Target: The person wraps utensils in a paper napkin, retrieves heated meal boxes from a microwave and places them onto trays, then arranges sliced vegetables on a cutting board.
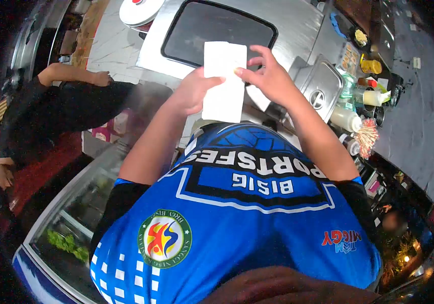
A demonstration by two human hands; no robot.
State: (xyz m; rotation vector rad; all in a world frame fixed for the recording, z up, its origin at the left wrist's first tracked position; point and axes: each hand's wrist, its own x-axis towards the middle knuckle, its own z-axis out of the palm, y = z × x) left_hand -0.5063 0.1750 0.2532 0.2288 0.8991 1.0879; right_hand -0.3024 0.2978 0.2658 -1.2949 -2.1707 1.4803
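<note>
The left hand (191, 90) grips the white paper (222, 99) along its left side, overlapping the bench's (300, 23) near edge in view; the right hand's (267, 76) thumb touches its right side, grip unclear.

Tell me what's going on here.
A person in a blue shirt is at a metal counter, handling a folded-looking white paper with both hands. The left hand grips its left side, thumb in front. The right hand has its thumb over the right side, with the index finger raised away from it. Squeeze bottles stand off to the right, and someone in black is at the left.
</note>
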